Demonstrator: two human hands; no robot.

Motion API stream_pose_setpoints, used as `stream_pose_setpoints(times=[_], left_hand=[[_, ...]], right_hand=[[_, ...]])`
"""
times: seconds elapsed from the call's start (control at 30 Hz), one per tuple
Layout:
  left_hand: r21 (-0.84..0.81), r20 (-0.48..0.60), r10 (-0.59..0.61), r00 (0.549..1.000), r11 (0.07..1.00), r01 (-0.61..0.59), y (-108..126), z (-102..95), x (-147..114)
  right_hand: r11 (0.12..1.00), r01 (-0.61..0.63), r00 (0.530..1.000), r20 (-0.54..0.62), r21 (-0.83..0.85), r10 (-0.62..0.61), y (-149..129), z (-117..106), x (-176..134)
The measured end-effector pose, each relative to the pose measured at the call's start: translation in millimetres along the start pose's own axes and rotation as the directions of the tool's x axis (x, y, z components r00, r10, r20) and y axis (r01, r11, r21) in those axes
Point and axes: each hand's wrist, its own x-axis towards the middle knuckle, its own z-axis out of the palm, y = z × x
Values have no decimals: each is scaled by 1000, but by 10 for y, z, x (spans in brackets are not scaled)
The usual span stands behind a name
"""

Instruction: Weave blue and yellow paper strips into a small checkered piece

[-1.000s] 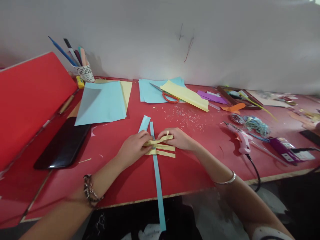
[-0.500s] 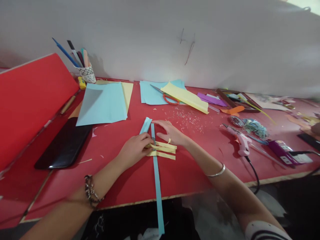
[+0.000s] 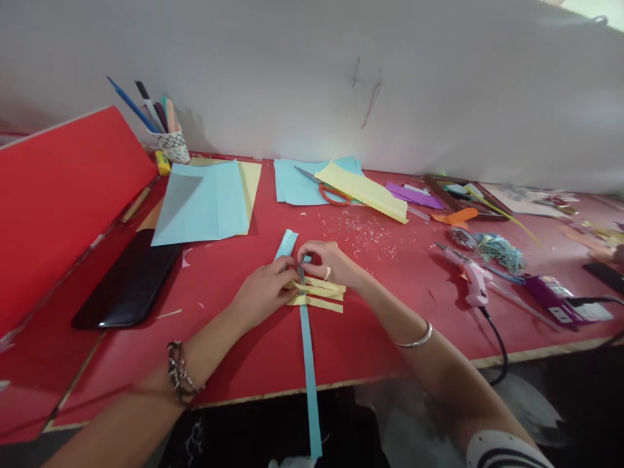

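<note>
A long blue paper strip (image 3: 308, 364) runs across several short yellow paper strips (image 3: 326, 303) and hangs over the table's front edge. My left hand (image 3: 260, 284) rests on the crossing, its fingers closed on the yellow strips' left ends. At the top end of the long blue strip, my right hand (image 3: 329, 261) pinches the paper between thumb and forefinger. More blue paper strips (image 3: 286, 243) lie just beyond my left fingertips. How the strips overlap under my fingers is partly hidden.
Blue sheets (image 3: 202, 201) and a black phone (image 3: 127, 279) lie left. Scissors (image 3: 334, 195) rest among paper at the back, near paper shreds (image 3: 368, 235). On the right are a pink glue gun (image 3: 468, 274) and a purple power strip (image 3: 553, 299). A pen cup (image 3: 171, 144) stands by the wall.
My right hand has closed from spread fingers into a pinch on the blue strip's top end, which now bends up. My left hand has stayed on the yellow strips.
</note>
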Motion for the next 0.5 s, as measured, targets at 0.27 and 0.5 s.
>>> stream_pose_setpoints(times=[0.27, 0.5], left_hand=[[5, 18, 52, 998, 999, -53, -8, -4, 22], [-9, -72, 138, 988, 990, -139, -62, 50, -2]], right_hand=[[971, -6, 989, 145, 241, -30, -133, -85, -142], [999, -22, 979, 200, -36, 29, -88, -398, -308]])
